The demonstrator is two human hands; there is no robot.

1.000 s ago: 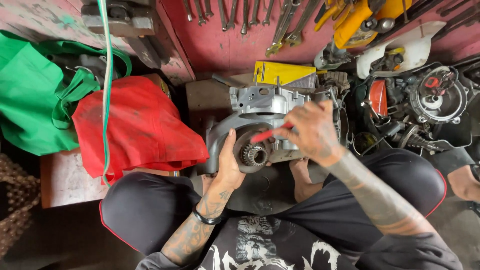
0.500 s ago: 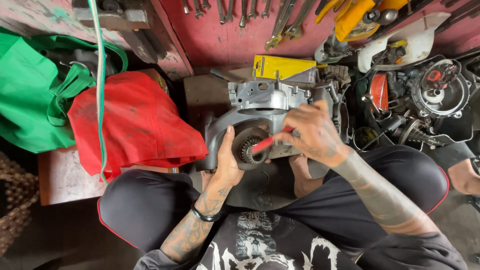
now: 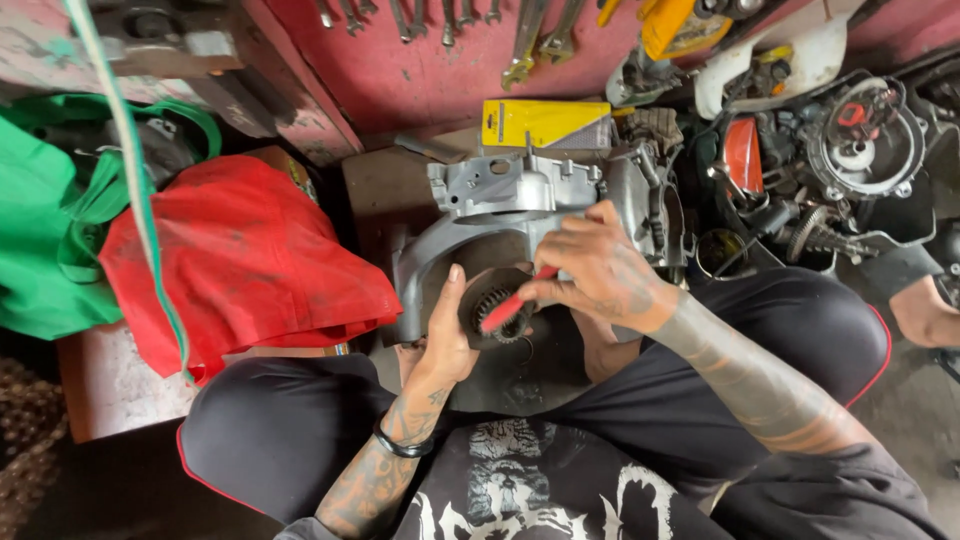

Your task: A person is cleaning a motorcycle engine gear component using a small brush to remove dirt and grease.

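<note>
Seen from above, far left: a green cloth bag point(image 3: 45, 240) slumped against a red cloth bag point(image 3: 245, 265), both resting on a worn low bench point(image 3: 110, 385), with a pale cord point(image 3: 140, 210) hanging down across them. Overhead, spanners point(image 3: 440, 20) hung in a row on the red wall point(image 3: 440, 70). At centre, between the squatting knees, a grey metal engine casing point(image 3: 480, 215) stood on the floor, a yellow packet point(image 3: 540, 122) just behind it. Left hand point(image 3: 450, 335) pressed flat, fingers together, against the casing's lower edge beside a dark toothed gear point(image 3: 495, 305); a black band on that wrist. Right hand point(image 3: 600, 275) closed around the handle of a red brush point(image 3: 510, 305), pinching it between thumb and fingers, the brush head laid on the gear. Further right, a clutter of dismantled engine parts point(image 3: 850, 150), among them a round housing and an orange piece, heaped near the right knee.
</note>
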